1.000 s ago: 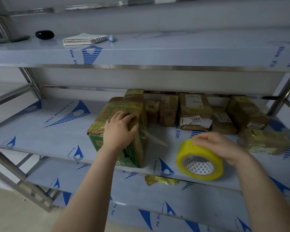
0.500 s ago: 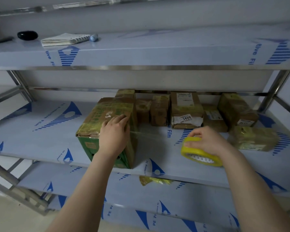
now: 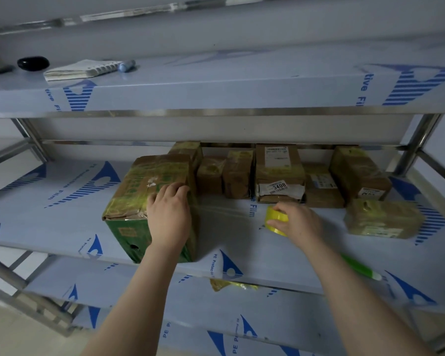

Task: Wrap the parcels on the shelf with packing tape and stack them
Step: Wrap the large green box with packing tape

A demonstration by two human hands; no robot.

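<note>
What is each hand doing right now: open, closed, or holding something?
Left hand: open, pressing flat against the green parcel.
Right hand: closed, gripping the yellow tape roll.

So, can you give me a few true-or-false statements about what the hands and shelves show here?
1. The left hand rests on the big green-sided parcel. True.
2. A clear strip of tape runs from that parcel to the tape roll held in the right hand. True.
3. The tape roll is red. False: it is yellow.
4. The spiral notebook lies among the parcels. False: it lies on the shelf above them.
5. One labelled parcel at the back shows the number 3408. True.
</note>
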